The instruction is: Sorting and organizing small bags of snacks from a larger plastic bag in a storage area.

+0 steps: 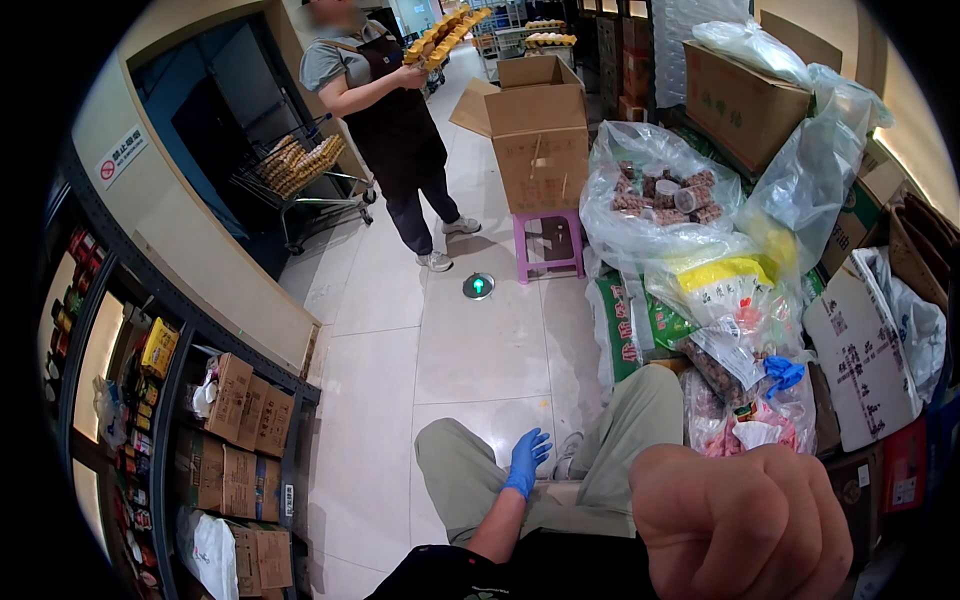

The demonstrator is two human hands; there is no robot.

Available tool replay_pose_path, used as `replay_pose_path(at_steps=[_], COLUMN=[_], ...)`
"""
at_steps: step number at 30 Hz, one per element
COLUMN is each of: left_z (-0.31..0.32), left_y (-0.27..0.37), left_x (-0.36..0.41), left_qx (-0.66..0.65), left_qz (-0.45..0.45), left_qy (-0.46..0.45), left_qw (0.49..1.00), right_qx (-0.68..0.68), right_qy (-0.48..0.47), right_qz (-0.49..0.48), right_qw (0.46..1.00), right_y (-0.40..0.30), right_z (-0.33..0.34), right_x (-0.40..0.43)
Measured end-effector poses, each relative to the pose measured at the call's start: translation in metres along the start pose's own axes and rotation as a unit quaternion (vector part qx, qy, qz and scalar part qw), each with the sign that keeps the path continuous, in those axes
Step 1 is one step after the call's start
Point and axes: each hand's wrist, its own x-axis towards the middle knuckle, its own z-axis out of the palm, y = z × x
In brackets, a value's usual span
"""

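Note:
My left hand point(528, 459), in a blue glove, hangs between my knees with its fingers apart and nothing in it. My bare right hand point(739, 517) is raised close to the camera, its fingers curled; whether anything is inside the curl is hidden. Beyond it lie a clear bag of pink packages point(757, 433), a crumpled blue glove point(784, 375) and a yellow-and-white printed plastic bag point(739, 289). Farther back, an open clear plastic bag point(611, 161) holds several clear tubs of reddish-brown pieces point(694, 197).
A person point(390, 112) stands ahead holding yellow egg trays point(442, 37). An open cardboard box point(536, 169) rests on a purple stool point(521, 255). A shopping cart point(300, 201) with eggs stands behind. Shelves with boxes point(247, 409) line the left; a white foam board point(862, 360) leans at right.

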Motion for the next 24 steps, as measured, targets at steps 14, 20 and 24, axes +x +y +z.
replay_pose_path(at_steps=[14,20,24], left_z=[0.002,0.001,0.000], left_y=[0.001,0.000,-0.002], left_x=[-0.001,-0.002,0.001], left_qx=[0.010,0.010,0.007], left_qz=[0.004,0.004,-0.001], left_qy=[0.007,0.009,0.016], left_qw=[1.000,1.000,1.000], right_qx=[0.044,0.017,0.059], right_qy=[-0.006,0.059,0.022], right_qz=[-0.004,0.076,0.010], right_qw=[0.999,0.995,0.998], right_y=[0.002,-0.005,-0.011], right_z=[-0.005,0.002,0.006], right_x=[-0.001,-0.001,-0.004])
